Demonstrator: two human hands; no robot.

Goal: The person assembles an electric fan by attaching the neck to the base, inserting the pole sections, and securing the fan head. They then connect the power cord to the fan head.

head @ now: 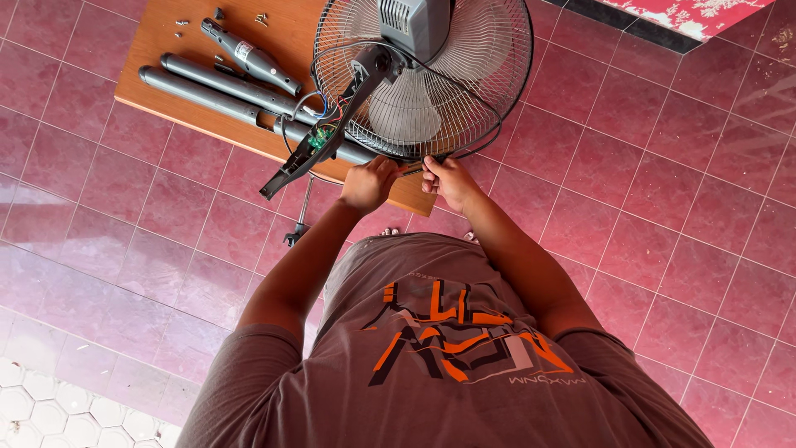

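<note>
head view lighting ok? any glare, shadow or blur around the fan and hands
Head view: even daylight, sharp throughout; soft sheen on the floor tiles; fan guard wires crisp; left hand and right hand unblurred at the guard's rim; faint shadows only.

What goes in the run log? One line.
left hand: grips fan guard rim | right hand: at rim | poles: on board

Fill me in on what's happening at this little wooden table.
A person in a grey printed T-shirt bends over a low wooden table on a pink tiled floor. Both hands work at the near rim of a fan's wire grille, the left hand and the right hand close together, pinching something small that I cannot make out. The fan's open control housing shows coloured wires. Grey stand tubes and loose screws lie on the table beside it.
</note>
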